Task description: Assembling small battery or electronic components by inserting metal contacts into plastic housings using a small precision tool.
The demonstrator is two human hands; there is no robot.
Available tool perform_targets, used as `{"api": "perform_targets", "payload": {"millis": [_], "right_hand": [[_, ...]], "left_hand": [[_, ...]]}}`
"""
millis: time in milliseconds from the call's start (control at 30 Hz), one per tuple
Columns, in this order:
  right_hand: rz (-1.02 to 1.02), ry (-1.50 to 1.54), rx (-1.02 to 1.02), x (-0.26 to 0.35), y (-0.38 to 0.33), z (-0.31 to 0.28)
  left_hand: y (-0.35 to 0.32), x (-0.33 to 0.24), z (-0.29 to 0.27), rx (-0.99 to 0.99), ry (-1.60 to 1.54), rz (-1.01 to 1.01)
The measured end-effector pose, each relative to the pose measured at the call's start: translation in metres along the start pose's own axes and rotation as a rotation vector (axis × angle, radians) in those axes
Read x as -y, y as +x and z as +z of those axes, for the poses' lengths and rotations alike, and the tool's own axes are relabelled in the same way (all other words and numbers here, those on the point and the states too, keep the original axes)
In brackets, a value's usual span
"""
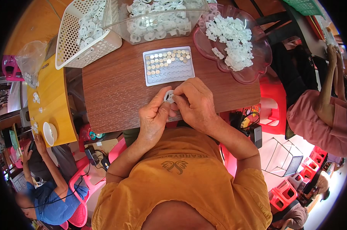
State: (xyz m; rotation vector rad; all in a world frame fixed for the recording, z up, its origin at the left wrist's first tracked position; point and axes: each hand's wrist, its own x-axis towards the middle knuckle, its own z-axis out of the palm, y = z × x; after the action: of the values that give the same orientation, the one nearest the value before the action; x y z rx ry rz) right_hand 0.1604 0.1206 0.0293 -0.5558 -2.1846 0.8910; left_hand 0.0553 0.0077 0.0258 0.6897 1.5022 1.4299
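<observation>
Both our hands meet over the near edge of the brown table (116, 88): our left hand (153, 119) and right hand (194, 103) pinch one small white plastic ring (169, 96) between thumbs and fingertips. Just beyond lies a grey tray (168, 66) partly filled with small round metal discs (164, 59). Farther off stand a white basket (71, 34), a clear tub (154, 19) of white rings and a pink dish (254, 69) of white pieces.

A small white plastic ring-shaped piece (169, 96) sits pinched between the fingers (162, 104) of both hands, just below the grey rectangular tray (168, 73) of round metal discs.
</observation>
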Motion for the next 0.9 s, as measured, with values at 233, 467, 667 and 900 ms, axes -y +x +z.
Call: {"api": "perform_targets", "payload": {"millis": [233,467,667,900], "right_hand": [[0.021,0.016,0.033,-0.0028,0.0005,-0.0021],[0.012,-0.002,0.042,-0.0014,0.0,-0.0004],[0.003,-0.013,0.068,-0.0023,-0.0001,-0.0002],[-0.061,-0.069,0.046,0.001,-0.0012,-0.0007]], "left_hand": [[0.0038,-0.0001,-0.0041,0.034,-0.06,-0.094],[0.0048,0.0027,-0.003,0.033,-0.123,-0.131],[0.0044,0.0025,-0.0017,0.035,-0.133,-0.108],[0.0039,0.0062,-0.0005,0.029,-0.171,-0.051]]}}
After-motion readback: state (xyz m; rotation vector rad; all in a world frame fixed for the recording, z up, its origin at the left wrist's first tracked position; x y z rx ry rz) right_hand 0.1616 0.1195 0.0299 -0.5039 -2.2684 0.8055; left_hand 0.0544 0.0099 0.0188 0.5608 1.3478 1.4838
